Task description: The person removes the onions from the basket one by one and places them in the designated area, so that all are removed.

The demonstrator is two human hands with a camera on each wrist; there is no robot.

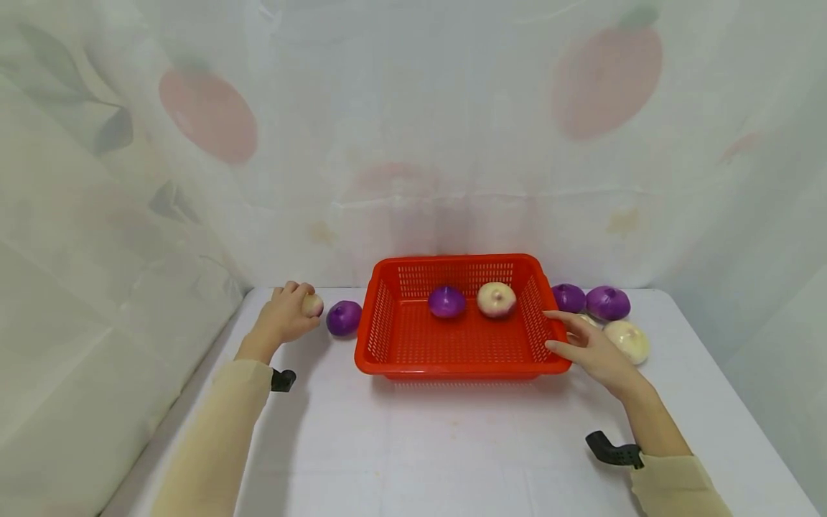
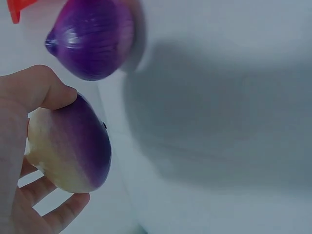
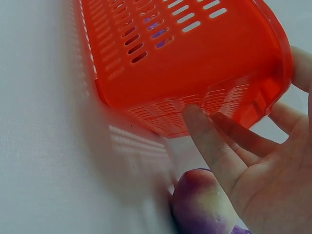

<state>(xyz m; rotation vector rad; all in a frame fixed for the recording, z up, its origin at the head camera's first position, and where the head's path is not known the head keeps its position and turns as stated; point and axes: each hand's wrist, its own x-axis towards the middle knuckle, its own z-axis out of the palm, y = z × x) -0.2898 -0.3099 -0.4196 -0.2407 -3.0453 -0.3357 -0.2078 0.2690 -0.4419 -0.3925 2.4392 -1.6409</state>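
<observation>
Two hands work either side of a red basket (image 1: 461, 359), and the step in hand looks like loading onions into it: the left has one gripped, the right steadies the rim. Next, by my reading, comes a lift and a carry rightward over the near wall, then a release above a bare patch of the floor, away from the two already inside.

Starting at the left, the left hand (image 1: 285, 318) curls its fingers and thumb round a pale onion (image 1: 313, 305); the left wrist view shows that onion (image 2: 68, 146) cream on one flank and purple on the other, cradled between thumb and fingers. Whether it rests on the white table (image 1: 452, 445) or is just lifted, I cannot tell. Just right of that hand lies a purple onion (image 1: 344, 318), close to the basket's left wall.

Inside the basket, between the hands, sit a second purple onion (image 1: 446, 301) and a cream onion (image 1: 496, 299), near each other at the back.

At the basket's right end the right hand (image 1: 591, 349) is spread, fingers fairly straight, touching the rim and the outer wall without gripping anything. Behind and beside it cluster more onions: two purple ones (image 1: 591, 300), a large cream one (image 1: 628, 340), and another partly hidden under the fingers.
</observation>
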